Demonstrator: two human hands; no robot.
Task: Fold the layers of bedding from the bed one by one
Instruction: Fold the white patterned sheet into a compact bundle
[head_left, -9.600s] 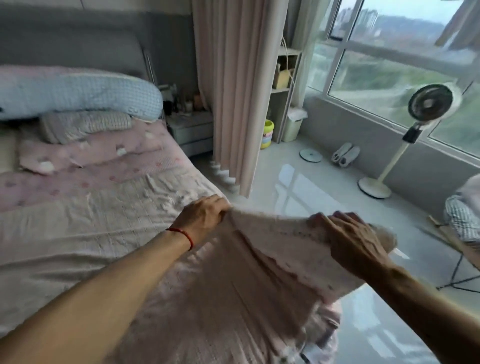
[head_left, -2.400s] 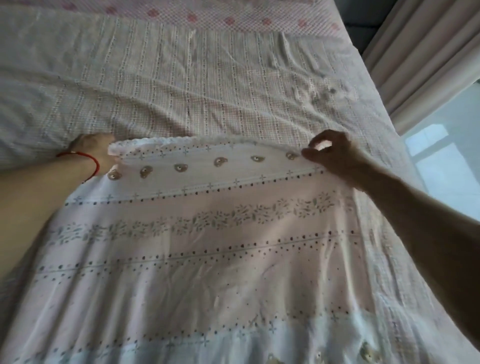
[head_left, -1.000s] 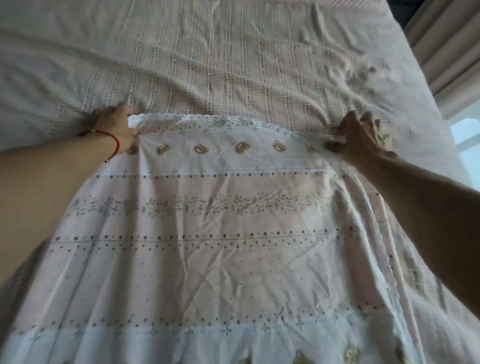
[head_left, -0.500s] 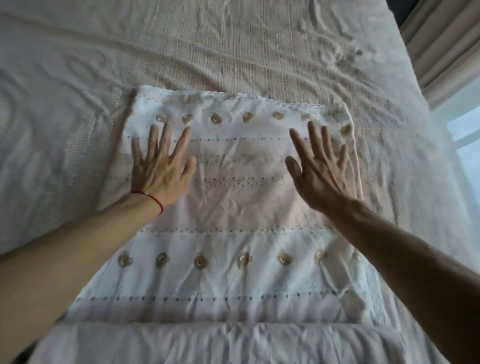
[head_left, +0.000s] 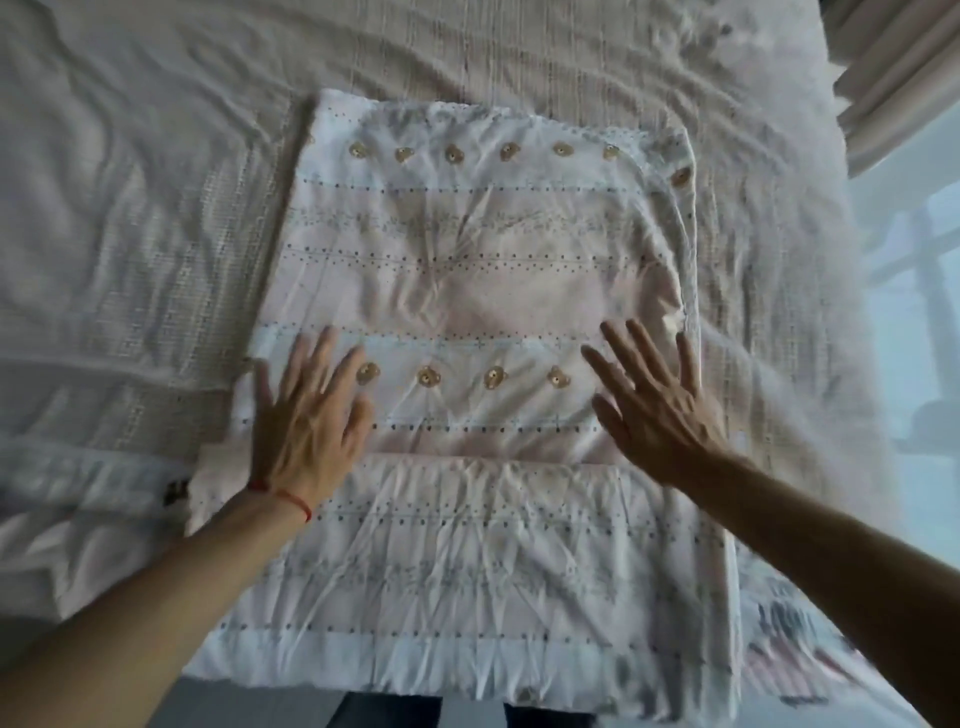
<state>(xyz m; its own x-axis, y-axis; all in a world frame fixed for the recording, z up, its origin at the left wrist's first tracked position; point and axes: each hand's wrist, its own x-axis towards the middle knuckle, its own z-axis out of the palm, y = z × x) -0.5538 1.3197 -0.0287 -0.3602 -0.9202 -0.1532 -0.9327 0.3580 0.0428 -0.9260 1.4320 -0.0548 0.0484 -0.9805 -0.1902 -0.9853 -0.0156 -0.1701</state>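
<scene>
1. Folded sheet (head_left: 467, 291) lies flat on the bed (head_left: 130, 208), toward its foot edge.
2. Left hand (head_left: 306, 421) and right hand (head_left: 654, 410) rest on it, fingers spread and straight, gripping nothing.
3. Judgement: palms flatten creases so the next fold lies square.

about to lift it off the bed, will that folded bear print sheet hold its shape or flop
Probably flops: the folded sheet is thin and creased all over. Likely light for its size. Its layers may slide apart, since the right edge already sits uneven.
</scene>
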